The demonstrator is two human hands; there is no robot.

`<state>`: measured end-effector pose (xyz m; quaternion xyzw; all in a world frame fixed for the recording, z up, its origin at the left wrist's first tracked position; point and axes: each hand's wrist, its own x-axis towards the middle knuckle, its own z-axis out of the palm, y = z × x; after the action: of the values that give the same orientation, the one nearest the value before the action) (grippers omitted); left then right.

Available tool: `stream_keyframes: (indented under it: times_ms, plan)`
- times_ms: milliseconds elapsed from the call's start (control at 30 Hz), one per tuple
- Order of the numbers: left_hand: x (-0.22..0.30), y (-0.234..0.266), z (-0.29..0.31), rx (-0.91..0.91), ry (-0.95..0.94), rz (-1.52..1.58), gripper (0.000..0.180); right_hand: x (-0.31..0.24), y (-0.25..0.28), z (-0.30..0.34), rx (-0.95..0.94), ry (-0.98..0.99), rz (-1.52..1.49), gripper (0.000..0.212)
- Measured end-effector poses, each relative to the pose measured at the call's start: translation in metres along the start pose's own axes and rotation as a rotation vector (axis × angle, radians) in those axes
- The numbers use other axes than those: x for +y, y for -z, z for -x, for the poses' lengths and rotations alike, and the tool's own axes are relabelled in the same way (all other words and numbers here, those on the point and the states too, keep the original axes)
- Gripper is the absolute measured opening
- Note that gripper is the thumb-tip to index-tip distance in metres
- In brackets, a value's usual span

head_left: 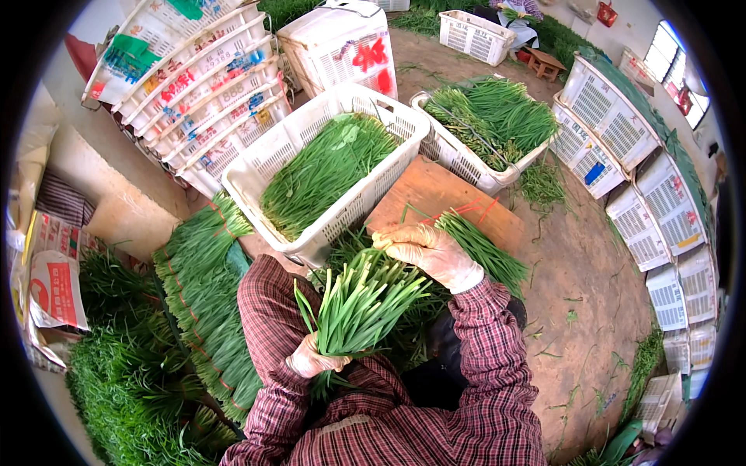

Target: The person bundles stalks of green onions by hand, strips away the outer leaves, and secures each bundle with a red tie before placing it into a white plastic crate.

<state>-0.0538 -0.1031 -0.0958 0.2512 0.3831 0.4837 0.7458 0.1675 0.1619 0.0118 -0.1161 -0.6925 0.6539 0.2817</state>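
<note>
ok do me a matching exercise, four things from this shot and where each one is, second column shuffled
Things
1. Left hand
2. Wooden board
3. Nested crates
4. Small stool

Places
A. Partly under a green bundle
B. Picture's upper right
C. Around green stalks
D. Picture's upper left

Pairs: 1-C, 2-A, 3-D, 4-B

Two hands [315,359] [437,255], one held bunch [361,311], two greens-filled crates [374,191] [457,161], one board [431,188]
</note>
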Motion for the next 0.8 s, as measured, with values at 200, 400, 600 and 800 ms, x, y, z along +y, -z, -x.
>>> stream_keyframes:
  times_ms: [200, 400, 600, 800]
  plan:
    - [0.007, -0.013, -0.007, -0.038, -0.100, 0.085, 0.049, -0.019, 0.000, -0.005, 0.360, -0.029, -0.317, 0.016]
    - [0.015, -0.014, -0.013, -0.047, -0.200, 0.104, 0.054, -0.035, 0.063, 0.008, 0.819, 0.263, -0.452, 0.022]
    - [0.015, -0.007, -0.017, -0.006, -0.314, 0.362, 0.059, -0.059, 0.088, 0.033, 1.084, 0.268, -0.219, 0.016]
    - [0.017, -0.020, -0.017, 0.085, -0.289, 0.292, 0.060, -0.029, -0.007, 0.030, 0.289, -0.190, 0.227, 0.028]
